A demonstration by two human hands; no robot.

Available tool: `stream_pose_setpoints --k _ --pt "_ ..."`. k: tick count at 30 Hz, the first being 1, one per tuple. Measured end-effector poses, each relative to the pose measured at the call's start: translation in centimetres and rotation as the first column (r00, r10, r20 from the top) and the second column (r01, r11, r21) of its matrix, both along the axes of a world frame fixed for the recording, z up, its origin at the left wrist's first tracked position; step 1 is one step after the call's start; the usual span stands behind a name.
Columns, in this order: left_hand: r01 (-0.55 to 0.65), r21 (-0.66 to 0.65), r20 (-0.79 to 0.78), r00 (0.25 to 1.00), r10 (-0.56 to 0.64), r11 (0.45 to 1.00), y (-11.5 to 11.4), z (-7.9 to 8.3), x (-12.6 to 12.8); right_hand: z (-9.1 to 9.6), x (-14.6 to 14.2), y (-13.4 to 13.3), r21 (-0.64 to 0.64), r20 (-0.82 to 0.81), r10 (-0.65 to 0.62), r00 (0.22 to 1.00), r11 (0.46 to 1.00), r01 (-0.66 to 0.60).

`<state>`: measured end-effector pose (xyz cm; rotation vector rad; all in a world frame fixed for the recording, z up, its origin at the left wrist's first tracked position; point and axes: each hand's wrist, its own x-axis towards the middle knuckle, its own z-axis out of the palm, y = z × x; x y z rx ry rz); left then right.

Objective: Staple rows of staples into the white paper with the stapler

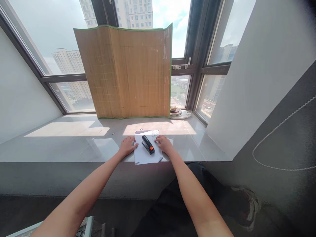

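A small stack of white paper lies on the grey window sill, near its front edge. A black stapler with an orange end rests on top of the paper. My left hand lies flat on the sill, its fingers spread and touching the paper's left edge. My right hand rests on the paper's right side, just beside the stapler, with the fingers loosely curled and nothing visibly held.
A bamboo mat stands upright against the window behind the paper. A stack of plates sits at the sill's back right corner. A white wall bounds the sill on the right. A beaded cord hangs there.
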<state>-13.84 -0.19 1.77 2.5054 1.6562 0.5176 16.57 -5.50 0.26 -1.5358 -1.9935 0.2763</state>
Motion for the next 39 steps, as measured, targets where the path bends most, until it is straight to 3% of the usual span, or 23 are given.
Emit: stream_pose_setpoints --k 13,24,30,35,39 --pt "-0.013 0.002 -0.007 1.000 0.013 1.000 0.1 0.1 0.1 0.1 0.0 -0.2 -0.022 0.018 -0.008 1.000 1.000 0.008" --pt "-0.007 0.003 -0.001 1.000 0.007 1.000 0.4 0.0 -0.1 0.9 -0.3 -0.7 -0.043 0.132 0.008 0.991 0.999 -0.002" --pt "-0.005 -0.017 0.005 1.000 0.005 1.000 0.2 0.1 0.0 0.9 -0.6 -0.6 0.032 0.041 -0.032 0.999 0.999 0.031" --pt "-0.007 -0.023 -0.006 1.000 0.007 1.000 -0.2 0.5 0.2 1.6 -2.1 -1.2 0.091 -0.203 0.163 0.965 0.985 -0.148" --pt "-0.009 -0.017 -0.004 1.000 0.009 1.000 -0.3 0.6 0.2 2.1 -3.4 -2.2 0.046 -0.196 0.304 0.932 0.953 -0.301"
